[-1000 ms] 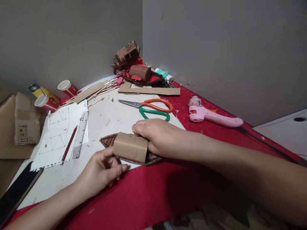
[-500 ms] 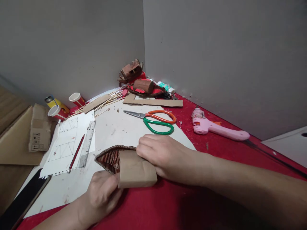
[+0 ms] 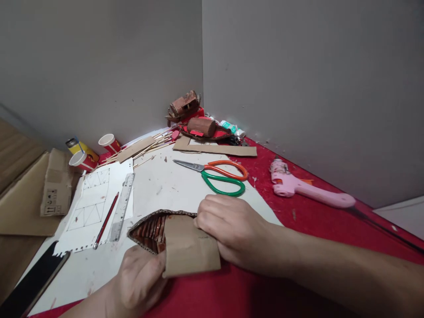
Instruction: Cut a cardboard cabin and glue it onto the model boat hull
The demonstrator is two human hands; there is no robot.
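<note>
Currently the cardboard boat (image 3: pixel 149 234) is near centre, its bent cover (image 3: pixel 192 251) between 2 hands: left hand (image 3: pixel 139 274) fingers clamped at the cover's left edge, right hand (image 3: pixel 235 229) fingers together, clamped on the boat's far rim. Uneven squeezing could crease the cover.

A second on, the small boat (image 3: pixel 149 233) tips towards the person, baring more of its ribbed inside at ten o'clock. The left hand (image 3: pixel 141 277), looser before, is now curled tightly at the cardboard cover's (image 3: pixel 192 249) eight-o'clock corner.
</note>
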